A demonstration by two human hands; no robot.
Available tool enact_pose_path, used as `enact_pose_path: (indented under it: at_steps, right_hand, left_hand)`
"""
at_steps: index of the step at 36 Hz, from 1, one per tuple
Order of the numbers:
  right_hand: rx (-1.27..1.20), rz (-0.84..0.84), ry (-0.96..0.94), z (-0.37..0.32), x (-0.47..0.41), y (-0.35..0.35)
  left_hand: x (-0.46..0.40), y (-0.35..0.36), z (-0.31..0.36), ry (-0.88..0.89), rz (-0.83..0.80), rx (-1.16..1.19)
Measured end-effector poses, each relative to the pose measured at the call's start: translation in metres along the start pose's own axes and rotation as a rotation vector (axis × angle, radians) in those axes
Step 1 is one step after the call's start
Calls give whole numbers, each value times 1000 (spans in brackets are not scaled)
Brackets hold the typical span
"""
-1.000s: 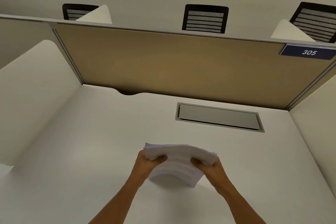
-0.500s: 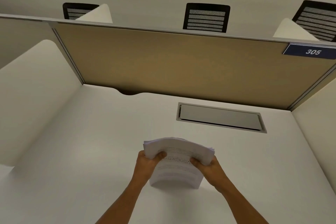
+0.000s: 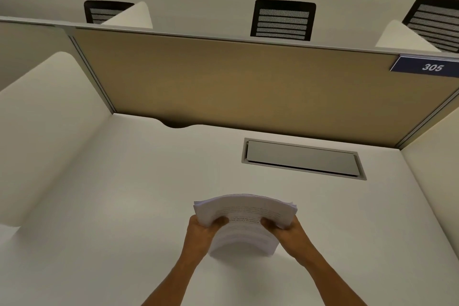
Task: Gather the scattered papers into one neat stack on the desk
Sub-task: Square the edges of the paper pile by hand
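A thick stack of white printed papers (image 3: pixel 244 216) stands upright on its lower edge on the white desk (image 3: pixel 124 206), bowed toward me. My left hand (image 3: pixel 202 233) grips its left side, thumb on the front sheet. My right hand (image 3: pixel 288 231) grips its right side the same way. The top edges of the sheets fan slightly and look nearly even. No loose sheets show elsewhere on the desk.
A grey closed cable hatch (image 3: pixel 303 158) is set into the desk behind the stack. A tan partition (image 3: pixel 236 82) closes the back, white side panels (image 3: pixel 44 131) flank the desk. A cable notch (image 3: pixel 175 124) sits at the back edge. Black chairs (image 3: pixel 283 21) stand beyond.
The stack has stayed between both hands, rising slightly and then dropping back down onto its lower edge on the desk. Both grips are unchanged.
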State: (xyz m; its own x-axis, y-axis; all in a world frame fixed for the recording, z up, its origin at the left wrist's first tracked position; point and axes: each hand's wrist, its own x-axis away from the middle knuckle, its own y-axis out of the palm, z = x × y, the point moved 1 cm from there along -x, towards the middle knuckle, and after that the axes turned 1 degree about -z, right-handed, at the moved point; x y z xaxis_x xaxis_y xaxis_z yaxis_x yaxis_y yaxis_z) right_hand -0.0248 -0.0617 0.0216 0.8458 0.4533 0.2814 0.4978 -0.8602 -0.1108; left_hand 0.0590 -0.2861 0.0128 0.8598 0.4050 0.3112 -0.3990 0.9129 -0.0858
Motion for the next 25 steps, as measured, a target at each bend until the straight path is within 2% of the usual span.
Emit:
enact_pose_path:
  at_steps: [12, 18, 25]
  right_hand:
    - [-1, 7, 23, 7, 4, -3]
    - [34, -29, 95, 24, 8, 0]
    - [174, 0, 149, 19, 4, -1]
  left_hand:
    - [6, 4, -10, 10, -30, 11]
    - [10, 4, -28, -68, -52, -8]
    - [6, -5, -26, -65, -55, -61]
